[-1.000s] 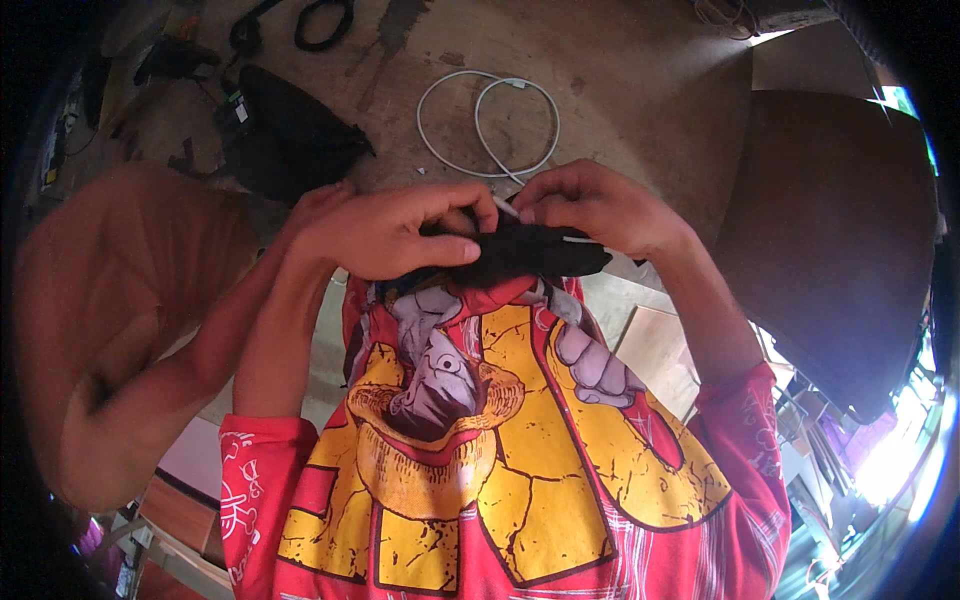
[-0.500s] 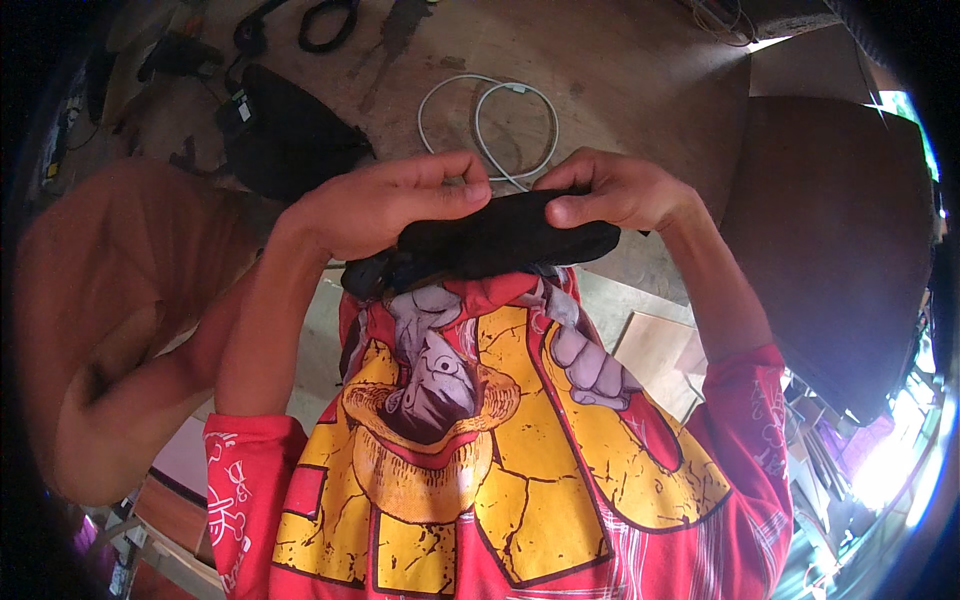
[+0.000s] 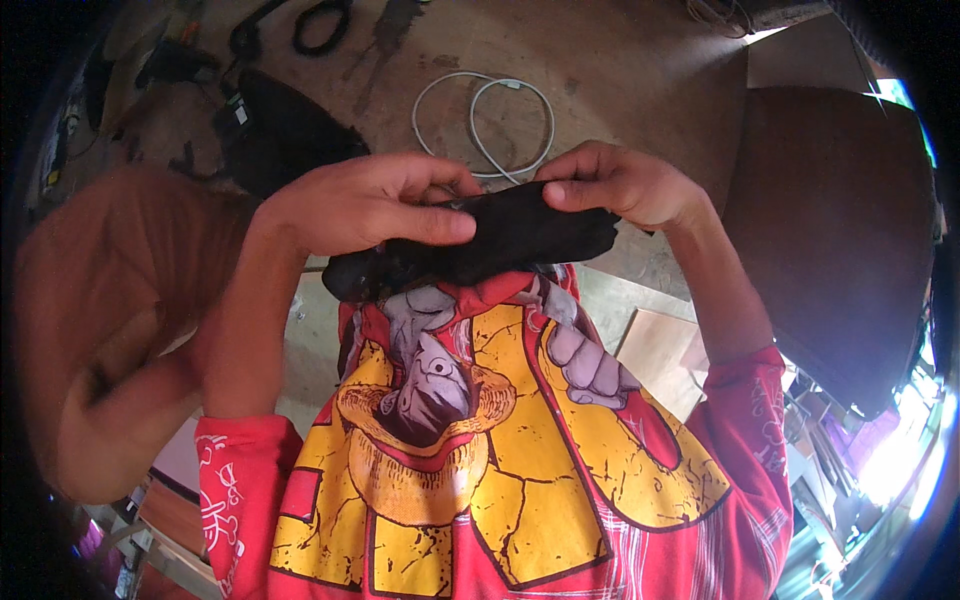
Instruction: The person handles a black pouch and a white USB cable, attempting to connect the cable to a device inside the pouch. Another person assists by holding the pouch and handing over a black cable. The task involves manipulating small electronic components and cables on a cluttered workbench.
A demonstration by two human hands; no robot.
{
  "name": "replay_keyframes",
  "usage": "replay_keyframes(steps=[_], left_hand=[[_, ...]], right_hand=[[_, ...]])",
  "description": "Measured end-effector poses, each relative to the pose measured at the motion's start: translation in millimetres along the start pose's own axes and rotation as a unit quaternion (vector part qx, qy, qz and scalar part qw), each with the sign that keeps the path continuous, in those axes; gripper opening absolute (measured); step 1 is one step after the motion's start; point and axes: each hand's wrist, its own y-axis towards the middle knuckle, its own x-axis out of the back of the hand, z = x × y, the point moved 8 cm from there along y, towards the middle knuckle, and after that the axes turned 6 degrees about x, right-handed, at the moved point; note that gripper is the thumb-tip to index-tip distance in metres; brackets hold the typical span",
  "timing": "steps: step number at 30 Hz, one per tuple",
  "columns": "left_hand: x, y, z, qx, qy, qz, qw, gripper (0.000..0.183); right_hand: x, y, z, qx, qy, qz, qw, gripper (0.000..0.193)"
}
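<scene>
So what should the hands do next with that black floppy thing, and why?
Probably pull it gently straight between them. The left hand pinches one part of the black cloth piece and the right hand pinches the other end, but its left end hangs bunched and crumpled in front of the red and yellow shirt, so its shape is hard to tell.

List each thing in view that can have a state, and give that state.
black cloth piece: held up off the table, bunched, gripped at both ends.
left hand: closed on the cloth, thumb laid across its front.
right hand: pinching the cloth's other end.
white cable: coiled in loose loops, lying on the table, untouched.
black pouch: lying flat on the table, untouched.
black cord: looped, at the table's far edge.
</scene>
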Motion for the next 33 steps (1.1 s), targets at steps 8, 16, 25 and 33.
replay_keyframes(steps=[8, 16, 25, 33], left_hand=[[31.7, -1.8, 12.4, -0.036, -0.050, 0.079, 0.995, 0.068], [32.6, -2.2, 13.6, -0.009, -0.421, 0.006, 0.907, 0.114], [-38.4, -23.5, -45.2, -0.161, 0.522, -0.176, 0.819, 0.042], [-35.4, -23.6, -8.6, -0.214, 0.602, -0.383, 0.667, 0.035]], right_hand=[[38.7, 6.5, 30.5, 0.097, -0.043, -0.025, 0.994, 0.034], [30.7, 9.9, 17.7, 0.068, 0.053, -0.009, 0.996, 0.043], [2.4, -28.1, 31.8, -0.039, -0.327, -0.066, 0.942, 0.040], [-35.8, -39.1, 54.6, 0.168, -0.348, -0.265, 0.883, 0.016]])
